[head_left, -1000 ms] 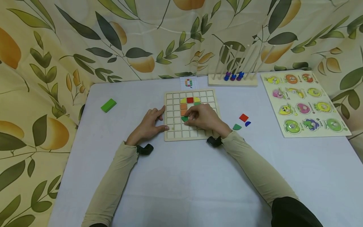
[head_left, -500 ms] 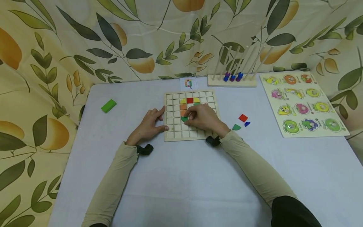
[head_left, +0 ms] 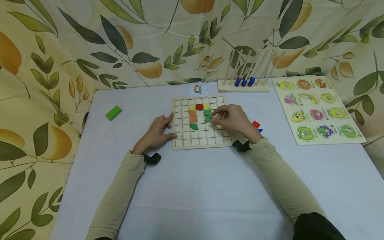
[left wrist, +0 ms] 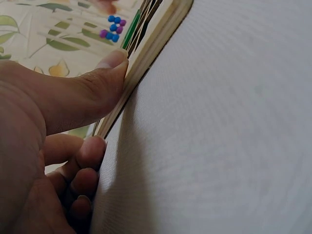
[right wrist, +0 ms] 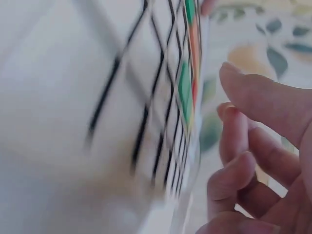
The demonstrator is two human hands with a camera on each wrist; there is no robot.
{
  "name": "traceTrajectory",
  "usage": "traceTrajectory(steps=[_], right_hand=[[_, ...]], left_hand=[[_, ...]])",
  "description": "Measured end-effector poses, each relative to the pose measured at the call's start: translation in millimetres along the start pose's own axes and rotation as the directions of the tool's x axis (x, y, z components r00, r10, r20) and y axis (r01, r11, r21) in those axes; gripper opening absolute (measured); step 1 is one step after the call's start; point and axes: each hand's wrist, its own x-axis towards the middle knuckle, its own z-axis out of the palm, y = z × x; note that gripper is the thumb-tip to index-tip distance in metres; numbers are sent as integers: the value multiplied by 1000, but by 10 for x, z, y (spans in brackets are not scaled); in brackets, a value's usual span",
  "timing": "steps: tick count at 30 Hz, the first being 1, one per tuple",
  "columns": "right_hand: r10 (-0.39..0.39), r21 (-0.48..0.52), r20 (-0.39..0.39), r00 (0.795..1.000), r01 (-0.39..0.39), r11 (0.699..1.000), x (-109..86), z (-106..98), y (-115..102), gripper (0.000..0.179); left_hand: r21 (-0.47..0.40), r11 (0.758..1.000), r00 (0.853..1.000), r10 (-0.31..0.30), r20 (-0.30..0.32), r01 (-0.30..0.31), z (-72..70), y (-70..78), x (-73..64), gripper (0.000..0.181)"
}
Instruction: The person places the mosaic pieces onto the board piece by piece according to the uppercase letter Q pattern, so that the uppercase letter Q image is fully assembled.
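Note:
My left hand (head_left: 156, 131) holds the left edge of a wooden grid board (head_left: 202, 141), its thumb on the rim and its fingertips against the side. On the board sit a red square (head_left: 199, 107), two yellow corner pieces (head_left: 192, 107), two orange squares (head_left: 193, 113), two green squares (head_left: 207, 112) and a green rounded piece (head_left: 194, 126). My right hand (head_left: 229, 116) hovers over the board's right half, fingertips beside the lower green square. In the right wrist view its fingers (right wrist: 229, 178) are loosely bent, with nothing between thumb and index.
A red square (head_left: 256, 124) and a blue piece (head_left: 260, 130) lie right of the board, partly behind my right hand. A pattern card (head_left: 197, 89), a peg stand (head_left: 243, 87) with beads, and a fruit puzzle (head_left: 322, 136) stand farther back. A green block (head_left: 113, 113) lies left.
My right hand has let go of the green rounded piece and moved right, uncovering it and the green squares. The left hand stays at the board's edge.

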Motion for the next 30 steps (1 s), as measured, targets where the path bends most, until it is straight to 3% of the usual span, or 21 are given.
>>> traceTrajectory(steps=[5, 14, 21, 30], right_hand=[[127, -50, -29, 992, -128, 991, -198, -316, 271, 28], [269, -147, -29, 963, -270, 952, -572, -689, 572, 41], [346, -169, -6, 938, -342, 924, -677, -757, 685, 48], [334, -172, -1, 943, -329, 928, -679, -733, 702, 41]], left_hand=[[-5, 1000, 1000, -9, 4, 9, -1, -6, -6, 96], [-1, 1000, 1000, -1, 4, 1, 2, -6, -20, 94], [-10, 1000, 1000, -6, 2, 6, 6, 10, -36, 93], [-5, 1000, 1000, -8, 4, 8, 0, 25, -36, 94]])
